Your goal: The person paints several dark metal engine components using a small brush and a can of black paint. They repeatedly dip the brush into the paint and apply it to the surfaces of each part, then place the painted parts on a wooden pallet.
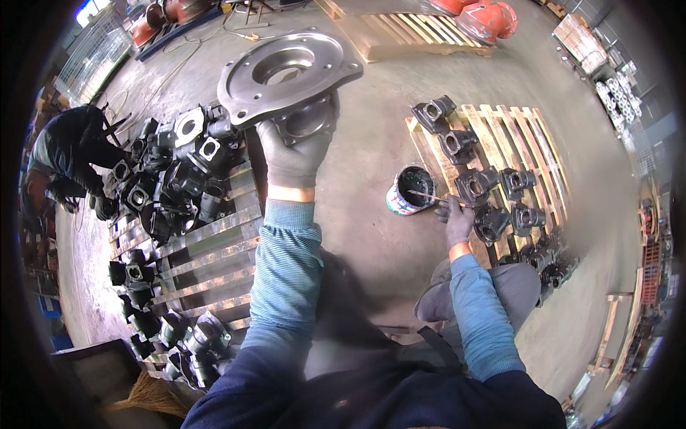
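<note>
My left hand (297,155), in a grey glove, grips a flanged metal casting (289,75) from below and holds it up. Its broad bare-metal flange faces up, with a round bore and bolt holes. In my right hand (458,220), also gloved, is a thin brush or stick (429,196), whose far end reaches into an open bucket (411,190) of dark paint. The bristles, if any, are hidden. The bucket stands on the floor beside a wooden pallet (536,161), where several black castings (477,185) lie just beyond my right hand.
On the left, a second wooden pallet (214,268) bears many black castings (182,177). A co-worker (75,150) bends over its far left side. A broom (150,397) lies at the lower left. Another pallet (407,35) and red castings (487,21) are farther back.
</note>
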Action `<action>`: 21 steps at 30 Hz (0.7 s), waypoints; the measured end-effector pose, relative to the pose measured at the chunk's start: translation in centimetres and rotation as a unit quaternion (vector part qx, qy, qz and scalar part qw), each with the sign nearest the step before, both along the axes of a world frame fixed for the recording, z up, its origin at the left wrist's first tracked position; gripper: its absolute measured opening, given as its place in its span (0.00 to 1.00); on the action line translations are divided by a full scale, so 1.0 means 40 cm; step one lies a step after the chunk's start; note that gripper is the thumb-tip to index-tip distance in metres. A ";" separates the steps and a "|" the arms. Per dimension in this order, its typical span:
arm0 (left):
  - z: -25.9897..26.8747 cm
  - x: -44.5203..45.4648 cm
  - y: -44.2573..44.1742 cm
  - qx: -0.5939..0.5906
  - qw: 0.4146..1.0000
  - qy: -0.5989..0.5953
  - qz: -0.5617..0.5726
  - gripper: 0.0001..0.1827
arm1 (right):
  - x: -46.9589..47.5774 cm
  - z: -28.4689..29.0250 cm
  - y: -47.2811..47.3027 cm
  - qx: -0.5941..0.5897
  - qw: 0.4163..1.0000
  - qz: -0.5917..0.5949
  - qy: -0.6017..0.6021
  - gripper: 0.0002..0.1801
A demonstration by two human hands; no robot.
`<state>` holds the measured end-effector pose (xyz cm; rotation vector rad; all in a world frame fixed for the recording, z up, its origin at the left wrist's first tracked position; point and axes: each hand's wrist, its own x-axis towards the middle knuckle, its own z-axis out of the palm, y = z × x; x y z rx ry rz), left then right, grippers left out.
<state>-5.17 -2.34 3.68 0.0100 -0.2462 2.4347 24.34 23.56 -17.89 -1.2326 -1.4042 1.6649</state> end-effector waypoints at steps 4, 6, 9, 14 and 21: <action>-0.003 -0.008 0.002 -0.095 0.994 0.041 0.039 0.36 | 0.018 -0.028 0.032 -0.081 0.994 -0.055 0.038 0.15; -0.008 -0.015 0.007 -0.080 0.995 0.035 0.043 0.36 | 0.036 -0.047 0.048 -0.099 0.990 -0.085 0.062 0.15; -0.018 -0.018 0.011 -0.017 1.000 0.026 -0.004 0.41 | 0.065 -0.067 0.062 -0.140 0.982 -0.105 0.066 0.14; -0.023 -0.030 0.021 -0.009 0.997 0.069 -0.023 0.37 | 0.076 -0.079 0.081 -0.180 0.972 -0.103 0.108 0.13; -0.021 0.002 0.053 -0.026 1.000 0.016 -0.007 0.40 | 0.087 -0.099 0.091 -0.144 0.977 -0.118 0.103 0.13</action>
